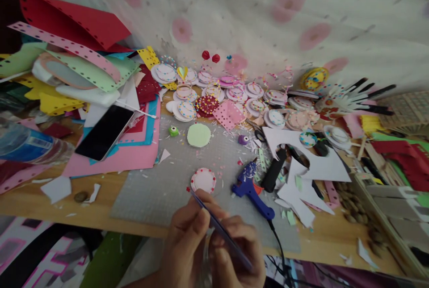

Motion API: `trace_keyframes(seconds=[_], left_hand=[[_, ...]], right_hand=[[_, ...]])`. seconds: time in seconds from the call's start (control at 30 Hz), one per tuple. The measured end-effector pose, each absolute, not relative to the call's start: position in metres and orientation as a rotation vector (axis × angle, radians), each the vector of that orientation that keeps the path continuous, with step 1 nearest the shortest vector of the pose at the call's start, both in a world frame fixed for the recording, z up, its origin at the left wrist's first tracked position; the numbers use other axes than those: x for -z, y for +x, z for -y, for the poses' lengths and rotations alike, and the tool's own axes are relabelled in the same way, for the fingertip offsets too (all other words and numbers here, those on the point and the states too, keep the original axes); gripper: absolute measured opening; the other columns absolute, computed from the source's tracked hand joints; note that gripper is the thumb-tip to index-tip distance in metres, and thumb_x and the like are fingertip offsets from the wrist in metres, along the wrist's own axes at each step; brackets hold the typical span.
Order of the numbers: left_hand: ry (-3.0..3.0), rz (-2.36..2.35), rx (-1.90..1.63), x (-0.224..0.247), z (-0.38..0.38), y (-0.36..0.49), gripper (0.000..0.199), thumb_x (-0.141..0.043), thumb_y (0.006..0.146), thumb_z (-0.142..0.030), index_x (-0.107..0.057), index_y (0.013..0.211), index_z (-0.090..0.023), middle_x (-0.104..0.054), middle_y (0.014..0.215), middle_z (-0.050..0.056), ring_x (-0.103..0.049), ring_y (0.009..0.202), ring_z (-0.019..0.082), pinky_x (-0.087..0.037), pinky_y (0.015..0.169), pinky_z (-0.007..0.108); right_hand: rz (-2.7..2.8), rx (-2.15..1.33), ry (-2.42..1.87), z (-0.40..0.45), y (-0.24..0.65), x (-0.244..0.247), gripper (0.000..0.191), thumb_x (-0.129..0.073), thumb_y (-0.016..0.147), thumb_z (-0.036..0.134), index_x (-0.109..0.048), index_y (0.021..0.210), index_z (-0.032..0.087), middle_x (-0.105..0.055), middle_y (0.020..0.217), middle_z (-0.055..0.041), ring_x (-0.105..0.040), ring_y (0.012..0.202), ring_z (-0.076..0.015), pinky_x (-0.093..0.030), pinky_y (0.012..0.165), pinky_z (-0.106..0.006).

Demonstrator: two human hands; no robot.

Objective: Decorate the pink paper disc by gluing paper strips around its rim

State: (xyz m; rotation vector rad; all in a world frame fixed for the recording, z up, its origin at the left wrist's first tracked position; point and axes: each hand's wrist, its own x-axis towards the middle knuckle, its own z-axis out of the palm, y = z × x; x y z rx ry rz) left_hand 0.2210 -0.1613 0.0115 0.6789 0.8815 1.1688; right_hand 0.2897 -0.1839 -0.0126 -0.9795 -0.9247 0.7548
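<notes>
A thin purple strip [224, 232] runs slantwise between my hands, seen nearly edge-on; its exact kind is unclear. The fingers of my left hand [191, 230] pinch its upper end. My right hand [234, 245] has its fingers closed around the lower part. Just beyond the fingertips, a small pale pink paper disc [203, 180] edged with red dots lies on the grey cutting mat [140, 198]. Farther back on the mat is a light green paper disc [199, 135], between a green one-eyed figure [173, 131] and a purple one-eyed figure [243, 139].
A blue glue gun [250, 192] lies right of my hands, its cord hanging off the front edge. Decorated paper discs [208, 106] crowd the back. Left are a phone [105, 131], a bottle [30, 143] and piled paper [73, 20]. White cut paper [321, 163] and scissors [259, 134] lie right.
</notes>
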Motion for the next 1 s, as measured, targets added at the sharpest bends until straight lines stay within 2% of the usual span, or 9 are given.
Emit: trace_keyframes(seconds=[0.07, 0.17, 0.27, 0.37, 0.47, 0.53, 0.67, 0.8, 1.0], left_hand=[[0.682, -0.846, -1.182, -0.009, 0.163, 0.224, 0.031, -0.059, 0.086, -0.048, -0.072, 0.077, -0.021, -0.053, 0.085, 0.004, -0.053, 0.063, 0.012, -0.049, 0.057, 0.026], [0.805, -0.893, -1.237, -0.007, 0.160, 0.227, 0.032, -0.058, 0.088, -0.046, -0.073, 0.076, -0.020, -0.055, 0.087, 0.006, -0.057, 0.084, 0.019, -0.051, 0.077, 0.034], [0.923, -0.898, -1.232, -0.008, 0.154, 0.228, 0.031, -0.058, 0.088, -0.046, -0.076, 0.083, -0.022, -0.059, 0.093, 0.008, -0.056, 0.099, 0.023, -0.049, 0.087, 0.038], [1.016, -0.869, -1.187, -0.010, 0.152, 0.222, 0.029, -0.056, 0.090, -0.044, -0.075, 0.102, -0.026, -0.060, 0.098, 0.008, -0.057, 0.092, 0.019, -0.051, 0.080, 0.032], [1.086, -0.923, -1.104, -0.007, 0.151, 0.203, 0.030, -0.057, 0.090, -0.042, -0.072, 0.110, -0.027, -0.061, 0.095, 0.007, -0.056, 0.069, 0.012, -0.050, 0.064, 0.024], [1.015, -1.073, -1.050, 0.000, 0.149, 0.186, 0.026, -0.057, 0.090, -0.040, -0.073, 0.103, -0.024, -0.062, 0.082, 0.004, -0.051, 0.055, 0.008, -0.044, 0.050, 0.018], [0.827, -1.357, -0.752, 0.018, 0.135, 0.161, 0.033, -0.058, 0.086, -0.047, -0.065, 0.080, -0.016, -0.054, 0.055, -0.003, -0.041, 0.037, 0.004, -0.029, 0.036, 0.014], [0.781, -1.347, -0.512, 0.024, 0.119, 0.163, 0.039, -0.056, 0.081, -0.054, -0.059, 0.080, -0.015, -0.054, 0.050, -0.004, -0.040, 0.031, 0.005, -0.025, 0.032, 0.014], [0.785, -1.295, -0.348, 0.024, 0.104, 0.177, 0.041, -0.052, 0.081, -0.056, -0.053, 0.074, -0.016, -0.054, 0.048, -0.004, -0.042, 0.030, 0.006, -0.025, 0.031, 0.014]], right_hand=[[0.885, -0.780, -1.009, 0.179, 0.290, 0.011, 0.010, -0.058, 0.088, 0.033, -0.058, 0.095, 0.025, -0.053, 0.072, 0.0014, -0.055, 0.060, -0.0114, -0.046, 0.049, -0.020], [0.918, -0.710, -1.071, 0.175, 0.294, 0.008, 0.005, -0.059, 0.088, 0.029, -0.059, 0.087, 0.024, -0.057, 0.083, -0.0014, -0.061, 0.072, -0.0133, -0.051, 0.058, -0.024], [0.983, -0.544, -1.101, 0.172, 0.301, 0.005, 0.003, -0.058, 0.089, 0.023, -0.060, 0.087, 0.023, -0.059, 0.084, -0.0030, -0.062, 0.072, -0.0144, -0.052, 0.058, -0.027], [1.036, -0.418, -1.068, 0.166, 0.316, 0.003, 0.009, -0.058, 0.086, 0.015, -0.062, 0.088, 0.022, -0.061, 0.080, -0.0030, -0.061, 0.070, -0.0155, -0.050, 0.053, -0.027], [1.023, -0.252, -1.137, 0.156, 0.341, 0.004, 0.015, -0.059, 0.082, 0.008, -0.064, 0.089, 0.020, -0.064, 0.082, -0.0035, -0.061, 0.068, -0.0155, -0.050, 0.051, -0.028], [1.060, -0.146, -1.214, 0.150, 0.358, 0.010, 0.017, -0.060, 0.080, 0.005, -0.064, 0.089, 0.019, -0.066, 0.084, -0.0038, -0.063, 0.070, -0.0164, -0.052, 0.057, -0.031], [1.233, -0.184, -1.364, 0.151, 0.375, 0.034, 0.017, -0.061, 0.081, 0.006, -0.063, 0.091, 0.019, -0.069, 0.091, -0.0063, -0.067, 0.080, -0.0187, -0.056, 0.068, -0.036], [1.400, -0.365, -1.409, 0.155, 0.372, 0.053, 0.020, -0.058, 0.081, 0.002, -0.061, 0.093, 0.018, -0.070, 0.097, -0.0078, -0.068, 0.090, -0.0186, -0.057, 0.076, -0.034], [1.478, -0.623, -1.382, 0.143, 0.361, 0.053, 0.023, -0.055, 0.082, 0.000, -0.060, 0.092, 0.020, -0.071, 0.094, -0.0064, -0.069, 0.085, -0.0158, -0.057, 0.073, -0.029]])
